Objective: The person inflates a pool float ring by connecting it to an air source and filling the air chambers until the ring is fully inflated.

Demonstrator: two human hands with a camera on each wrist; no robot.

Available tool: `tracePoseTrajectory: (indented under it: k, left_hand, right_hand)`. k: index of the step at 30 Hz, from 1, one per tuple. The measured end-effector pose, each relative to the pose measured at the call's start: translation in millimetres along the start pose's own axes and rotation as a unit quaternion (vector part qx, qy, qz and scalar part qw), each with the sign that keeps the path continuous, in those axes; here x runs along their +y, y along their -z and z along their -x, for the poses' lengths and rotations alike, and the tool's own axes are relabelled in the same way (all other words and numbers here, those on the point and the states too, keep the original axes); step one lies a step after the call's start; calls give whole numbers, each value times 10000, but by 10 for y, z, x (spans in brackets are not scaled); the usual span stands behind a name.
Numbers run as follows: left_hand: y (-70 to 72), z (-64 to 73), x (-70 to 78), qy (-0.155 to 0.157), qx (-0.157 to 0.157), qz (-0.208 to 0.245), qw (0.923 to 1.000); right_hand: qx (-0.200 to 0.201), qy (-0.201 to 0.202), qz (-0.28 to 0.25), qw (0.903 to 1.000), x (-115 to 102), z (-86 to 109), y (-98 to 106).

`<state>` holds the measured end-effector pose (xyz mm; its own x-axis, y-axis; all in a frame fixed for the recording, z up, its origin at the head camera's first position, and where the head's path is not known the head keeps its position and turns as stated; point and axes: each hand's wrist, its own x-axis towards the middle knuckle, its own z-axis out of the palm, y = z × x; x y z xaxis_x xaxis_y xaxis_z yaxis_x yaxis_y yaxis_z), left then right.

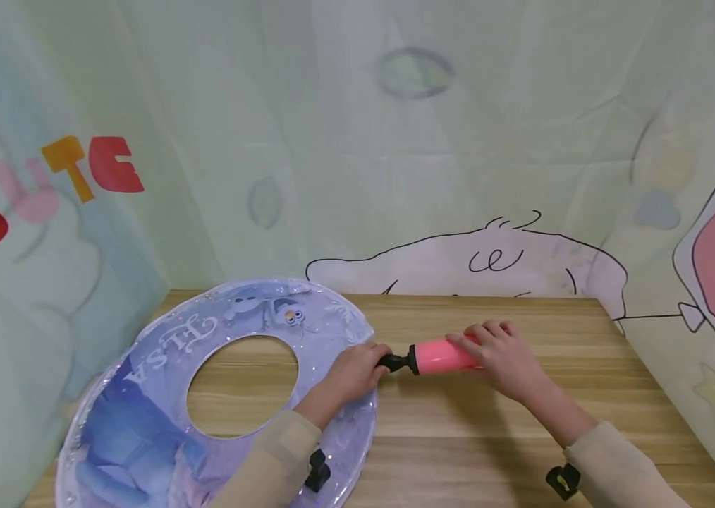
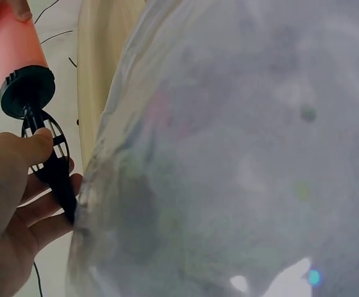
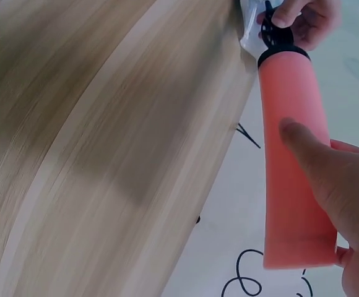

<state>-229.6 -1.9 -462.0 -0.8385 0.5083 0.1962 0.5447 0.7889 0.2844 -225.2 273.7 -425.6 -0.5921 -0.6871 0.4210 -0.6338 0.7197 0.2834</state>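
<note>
A pink hand air pump (image 1: 436,357) lies sideways above the table, its black nozzle (image 2: 57,173) pointing at the edge of an inflated purple swim ring (image 1: 104,416). My left hand (image 1: 357,370) holds the black nozzle end, thumb on one side and fingers on the other, beside the ring's outer edge. The nozzle tip meets that edge; whether it sits in a valve is hidden. With its thumb along the pink barrel, my right hand (image 3: 346,192) grips the pump body. Printed on the ring are the letters ELSA and a snowman.
Beneath everything is a wood-grain table (image 1: 446,451). A printed cloth backdrop (image 1: 345,141) rises behind and at both sides, with cartoon drawings and coloured letters. Dark straps (image 1: 317,471) show at both sleeves.
</note>
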Motion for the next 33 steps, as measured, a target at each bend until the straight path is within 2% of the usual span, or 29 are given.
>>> tracePoseTrajectory:
  k: [6,14,24,33]
  left_hand:
    - [20,-4,20,179,-246,-63,9995]
    - [48,5,10,83,-164,-51,9998]
    - [30,8,-16,183,-194,-4,9996]
    - [37,25,-22,190,-239,7,9995]
  right_hand:
    - [-153,-67,-93,9998,106,109,30]
    - [72,-95,-101,9999,292,263,97]
    - [-134,-222,-131,9996,517,468,235]
    - [-33,-352,-163,9992,677,617,338]
